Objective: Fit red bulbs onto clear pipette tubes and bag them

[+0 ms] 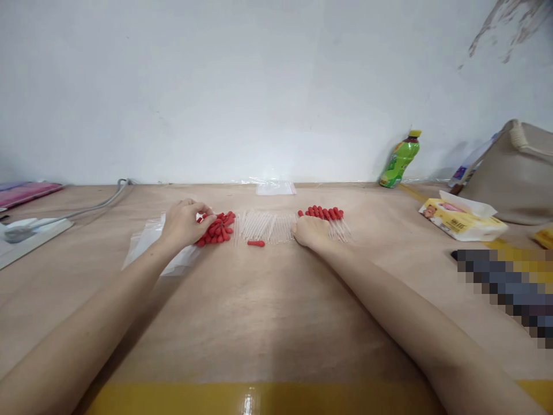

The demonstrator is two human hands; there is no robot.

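Note:
Small red drop-shaped pieces (220, 227) lie in a heap on the left of the work area. My left hand (185, 222) is at the heap's left side, thumb and forefinger curled round a red piece. One loose red piece (256, 244) lies apart, in front of thin pale sticks (263, 226) laid side by side. My right hand (311, 229) rests closed at the right end of the sticks; its fingertips are hidden, and I cannot make out what they hold. Just beyond it, several sticks with red heads (324, 212) lie in a row.
Clear plastic bags (144, 245) lie under my left forearm; another small bag (276, 188) is against the wall. At right stand a green bottle (401, 159), a tissue pack (462, 219) and a beige bag (510, 178). A grey cable (108, 200) runs along the left.

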